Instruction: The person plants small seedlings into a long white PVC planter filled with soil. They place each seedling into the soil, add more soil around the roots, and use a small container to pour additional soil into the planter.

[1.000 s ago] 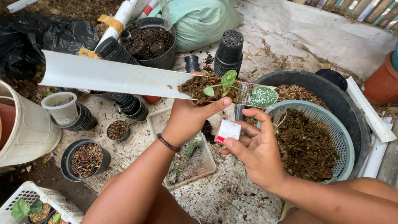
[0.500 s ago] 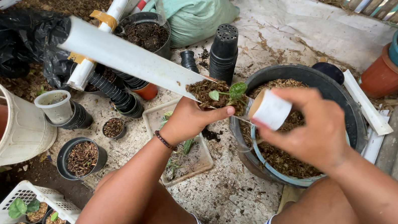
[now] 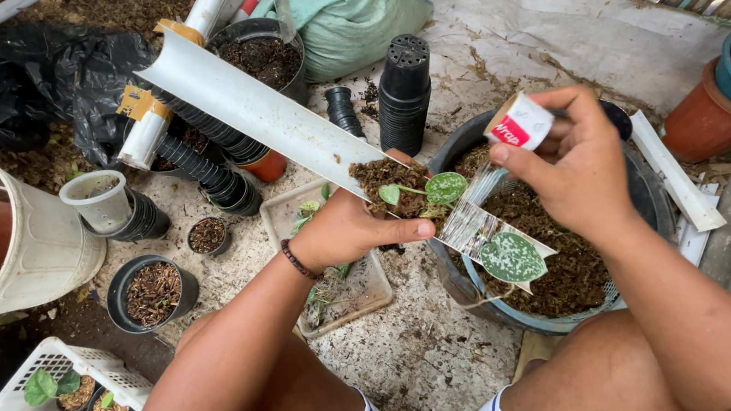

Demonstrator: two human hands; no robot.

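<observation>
Evidently a wrapping step: one long white half-pipe holds soil and one small leafy cutting, pinned by the left hand with fingers pressed together. One clear film strip runs to one small roll, pinched by the right hand; tension seems needed next.

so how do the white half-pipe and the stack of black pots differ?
The white half-pipe lies long and slanted, its end with soil under the left hand; the stack of black pots stands upright, untouched. The half-pipe is one open trough; the stack is many nested pots. Both look like plastic.
</observation>
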